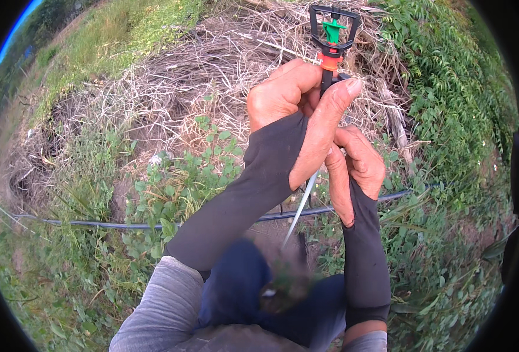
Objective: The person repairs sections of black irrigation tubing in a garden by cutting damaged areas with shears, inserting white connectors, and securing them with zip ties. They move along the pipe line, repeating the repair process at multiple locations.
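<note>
Head view: we see the left hand [318, 136] curled tightly around an upright black, green and orange plastic sprinkler [332, 34], before dry brown straw [183, 76]. The right hand [365, 164] is pinched; its contents we cannot tell. A black plastic hose [124, 226] crosses green, weedy ground [459, 100].
</note>
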### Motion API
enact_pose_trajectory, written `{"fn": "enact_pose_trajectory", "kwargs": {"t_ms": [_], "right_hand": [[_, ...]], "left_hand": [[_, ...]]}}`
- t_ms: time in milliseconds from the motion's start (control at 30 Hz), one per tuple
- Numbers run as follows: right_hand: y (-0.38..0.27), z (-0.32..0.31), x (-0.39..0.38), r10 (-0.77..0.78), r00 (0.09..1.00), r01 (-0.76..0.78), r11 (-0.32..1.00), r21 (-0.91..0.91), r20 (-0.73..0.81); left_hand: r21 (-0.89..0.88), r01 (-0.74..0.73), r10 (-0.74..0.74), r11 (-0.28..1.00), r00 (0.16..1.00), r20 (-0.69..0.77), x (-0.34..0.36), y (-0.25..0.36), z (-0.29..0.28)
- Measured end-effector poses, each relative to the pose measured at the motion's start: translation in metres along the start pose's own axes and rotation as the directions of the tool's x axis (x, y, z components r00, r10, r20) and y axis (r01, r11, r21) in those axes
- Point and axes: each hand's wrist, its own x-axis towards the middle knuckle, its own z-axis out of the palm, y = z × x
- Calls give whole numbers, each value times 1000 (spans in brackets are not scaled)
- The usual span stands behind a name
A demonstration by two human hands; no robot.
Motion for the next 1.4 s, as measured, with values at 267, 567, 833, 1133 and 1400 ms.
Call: {"fn": "enact_pose_trajectory", "kwargs": {"t_ms": [267, 567, 833, 1133, 1400], "right_hand": [[2, -4, -3, 148, 988, -150, 986, 73, 37], [0, -32, -12, 158, 966, -186, 975, 124, 206], [-2, -54, -12, 364, 805, -418, 908, 13, 468], [-16, -55, -1, 255, 862, -187, 963, -192, 438], [-28, -49, -17, 339, 905, -269, 924, -272, 258]], "left_hand": [[-214, 219, -188, 952, 969, 158, -16, -6, -3], [-242, 313, -241, 918, 928, 283, -54, -31, -18], [205, -101, 37, 973, 955, 293, -41, -51, -36], [552, -741, 164, 383, 642, 749, -14, -24, -68], [413, 387, -563, 824, 481, 672, -15, 8, -69]]}}
